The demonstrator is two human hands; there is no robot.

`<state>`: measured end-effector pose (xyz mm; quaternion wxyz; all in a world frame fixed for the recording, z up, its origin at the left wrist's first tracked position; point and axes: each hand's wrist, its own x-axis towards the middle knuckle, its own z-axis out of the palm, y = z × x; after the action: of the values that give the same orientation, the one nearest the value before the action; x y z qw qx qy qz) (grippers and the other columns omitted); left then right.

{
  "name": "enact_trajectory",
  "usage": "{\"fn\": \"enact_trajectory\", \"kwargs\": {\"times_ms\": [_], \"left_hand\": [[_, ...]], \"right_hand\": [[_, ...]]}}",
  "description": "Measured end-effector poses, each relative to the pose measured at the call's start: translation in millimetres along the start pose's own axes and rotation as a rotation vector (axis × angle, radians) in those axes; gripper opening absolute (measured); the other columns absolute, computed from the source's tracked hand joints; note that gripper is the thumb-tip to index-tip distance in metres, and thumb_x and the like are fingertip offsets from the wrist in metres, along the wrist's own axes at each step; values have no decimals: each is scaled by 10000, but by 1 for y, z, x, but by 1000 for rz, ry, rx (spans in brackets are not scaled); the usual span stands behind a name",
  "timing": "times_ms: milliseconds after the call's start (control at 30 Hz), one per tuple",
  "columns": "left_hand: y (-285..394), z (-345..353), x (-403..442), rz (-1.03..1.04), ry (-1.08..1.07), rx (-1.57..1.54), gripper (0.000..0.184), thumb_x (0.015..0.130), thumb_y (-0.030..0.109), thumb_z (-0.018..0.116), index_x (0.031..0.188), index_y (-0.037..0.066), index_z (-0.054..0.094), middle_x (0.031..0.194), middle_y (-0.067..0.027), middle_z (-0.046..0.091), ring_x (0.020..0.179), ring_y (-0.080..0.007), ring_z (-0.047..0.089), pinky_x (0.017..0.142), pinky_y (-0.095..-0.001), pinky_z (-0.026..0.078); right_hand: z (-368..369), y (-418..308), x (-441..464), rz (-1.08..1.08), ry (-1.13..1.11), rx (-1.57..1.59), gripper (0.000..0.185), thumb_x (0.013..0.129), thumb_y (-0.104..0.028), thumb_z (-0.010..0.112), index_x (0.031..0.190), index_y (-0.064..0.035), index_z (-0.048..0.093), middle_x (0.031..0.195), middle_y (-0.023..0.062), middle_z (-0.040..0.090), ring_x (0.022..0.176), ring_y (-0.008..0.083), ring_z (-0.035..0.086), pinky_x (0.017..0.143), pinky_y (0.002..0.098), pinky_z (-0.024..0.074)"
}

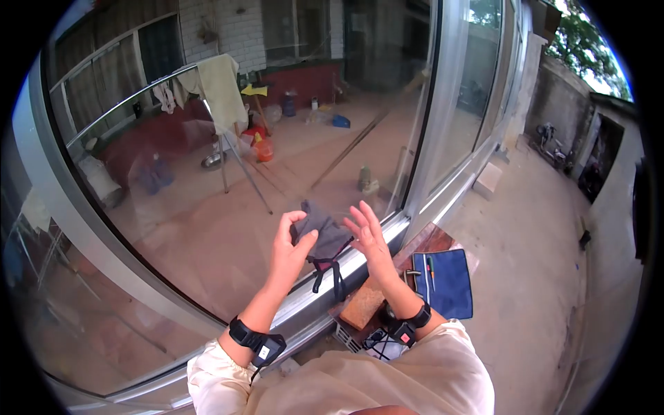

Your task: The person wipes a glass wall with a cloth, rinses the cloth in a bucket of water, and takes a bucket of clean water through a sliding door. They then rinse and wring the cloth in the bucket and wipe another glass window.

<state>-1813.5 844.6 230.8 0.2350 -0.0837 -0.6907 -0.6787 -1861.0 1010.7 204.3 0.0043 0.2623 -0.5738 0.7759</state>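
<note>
A dark grey drawstring pouch (322,233) is held up in front of the window glass, above the metal window sill. Black cords and a strip of purple show at its lower end. My left hand (286,249) is closed on the pouch's left side, thumb in front. To the right is my right hand (372,243), its fingers apart and raised close to the pouch's edge; whether a fingertip touches it I cannot tell. Both forearms wear black straps with small devices.
The large window pane (228,242) and its metal sill (360,259) lie directly ahead. Below at the right are an orange brick (362,308) and a blue case (453,287) with pens on it. A pale block (488,180) stands farther along the wall.
</note>
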Motion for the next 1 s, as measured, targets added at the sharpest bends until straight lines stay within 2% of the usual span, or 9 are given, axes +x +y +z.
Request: {"fn": "enact_trajectory", "kwargs": {"times_ms": [67, 133, 200, 267, 400, 533, 667, 867, 1000], "left_hand": [[40, 23, 10, 33, -343, 606, 456, 845, 297, 553, 1171, 0, 437, 1170, -194, 508, 1084, -326, 500, 907, -397, 387], [25, 31, 14, 437, -396, 973, 631, 827, 447, 531, 1257, 8, 390, 1304, -237, 377, 1224, -380, 346, 994, -453, 283], [39, 22, 4, 481, -361, 958, 627, 825, 450, 535, 1275, 32, 408, 1371, -197, 306, 1279, -333, 283, 1035, -448, 219], [84, -2, -13, 583, -253, 1037, 574, 779, 341, 622, 1240, 44, 452, 1354, -183, 344, 1271, -327, 306, 1029, -474, 224], [137, -77, -49, 722, 201, 1542, 530, 677, 186, 692, 1169, 84, 522, 1320, -138, 412, 1250, -293, 353, 1024, -474, 241], [180, -138, -60, 726, 368, 1840, 491, 701, 131, 652, 1171, 82, 519, 1338, -131, 395, 1267, -302, 327, 1044, -474, 217], [204, -166, -45, 729, 420, 1963, 540, 708, 118, 638, 1222, 92, 478, 1369, -101, 359, 1289, -275, 295, 1065, -454, 193], [206, -183, -28, 794, 527, 1999, 513, 731, 17, 516, 1238, 67, 453, 1372, -109, 353, 1297, -274, 280, 1070, -436, 189], [206, -189, -30, 829, 546, 1950, 524, 685, -57, 441, 1197, 45, 488, 1336, -125, 405, 1276, -274, 327, 1062, -419, 207]], "right_hand": [[13, 21, 0, 349, -113, 529, 523, 919, -457, 374, 1317, -121, 335, 1269, 93, 445, 1118, 200, 461, 928, 387, 363], [12, 12, 19, 419, -18, 887, 451, 914, -449, 387, 1198, -108, 469, 1146, 80, 536, 1058, 196, 505, 893, 390, 390], [1, 12, 49, 328, 60, 954, 397, 908, -440, 406, 1071, -101, 533, 1032, 55, 593, 955, 191, 553, 858, 368, 412], [-20, 2, 93, 14, 256, 741, 377, 900, -396, 463, 1132, -99, 487, 1015, 33, 574, 940, 163, 536, 852, 321, 396], [-71, -10, 227, -386, 457, -35, 653, 896, -403, 430, 1364, 9, 237, 1389, 141, 305, 1283, 241, 276, 1050, 344, 179], [-13, -58, 294, -634, 753, -558, 665, 910, -505, 315, 1358, -16, 273, 1427, 164, 227, 1338, 328, 124, 1071, 413, 98], [126, -132, 247, -1146, 484, -799, 553, 926, -457, 303, 1314, -72, 394, 1423, 126, 252, 1326, 331, 163, 1041, 518, 79], [250, -177, 179, -1740, -299, -940, 375, 830, -316, 547, 1193, -225, 531, 1359, 9, 373, 1298, 256, 251, 1028, 507, 145], [235, -223, 231, -1869, -84, -1051, 361, 832, -338, 539, 1186, -269, 529, 1346, -34, 387, 1254, 241, 312, 973, 525, 229]]}}
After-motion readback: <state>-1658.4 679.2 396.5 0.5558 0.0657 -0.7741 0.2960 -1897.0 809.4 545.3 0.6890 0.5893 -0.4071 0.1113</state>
